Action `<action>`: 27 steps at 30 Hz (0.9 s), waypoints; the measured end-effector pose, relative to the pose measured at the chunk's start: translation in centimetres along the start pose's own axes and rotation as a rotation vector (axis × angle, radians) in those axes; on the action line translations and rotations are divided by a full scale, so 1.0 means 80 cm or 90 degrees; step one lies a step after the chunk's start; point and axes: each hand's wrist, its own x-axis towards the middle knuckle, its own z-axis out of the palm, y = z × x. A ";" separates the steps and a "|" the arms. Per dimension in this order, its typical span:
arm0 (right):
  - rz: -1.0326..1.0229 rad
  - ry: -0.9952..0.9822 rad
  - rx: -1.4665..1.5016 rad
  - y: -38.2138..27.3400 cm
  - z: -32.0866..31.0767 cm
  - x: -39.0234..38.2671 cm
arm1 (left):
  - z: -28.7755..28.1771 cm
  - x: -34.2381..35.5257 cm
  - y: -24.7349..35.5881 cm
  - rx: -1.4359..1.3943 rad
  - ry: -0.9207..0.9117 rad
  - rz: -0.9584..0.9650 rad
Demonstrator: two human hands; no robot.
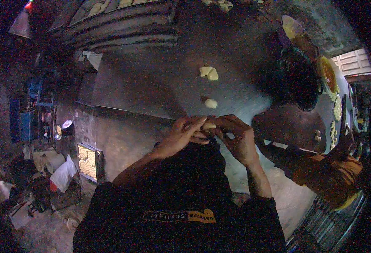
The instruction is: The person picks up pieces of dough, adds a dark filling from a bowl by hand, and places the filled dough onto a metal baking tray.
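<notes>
Both hands are raised at the near edge of a grey work table, fingers bent round a small pale piece of dough. My left hand grips it from the left, my right hand from the right with fingertips pinched on it; some fingertips are hidden behind others. Just beyond them a rounded dough ball rests on the table, and farther back lie cut dough pieces.
A dark round pan and a yellow basin stand at the right, near several flattened pieces. A co-worker in orange and dark clothing is close on my right. A tray of pale pieces sits low at left; metal trays are at back.
</notes>
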 end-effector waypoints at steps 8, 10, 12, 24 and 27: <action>0.024 -0.077 0.301 0.070 -0.046 0.010 | 0.058 0.039 0.018 0.550 -0.042 0.167; -0.015 -0.079 0.187 0.098 -0.043 0.005 | 0.062 0.056 0.006 0.543 -0.057 0.187; -0.017 -0.081 0.090 0.111 -0.044 0.001 | 0.053 0.080 -0.013 0.484 -0.102 0.156; -0.064 -0.279 -0.137 0.193 0.043 -0.039 | 0.073 0.076 -0.071 0.354 0.253 0.111; 0.116 -0.347 0.133 0.221 0.038 0.026 | 0.088 0.072 -0.033 0.412 0.212 0.169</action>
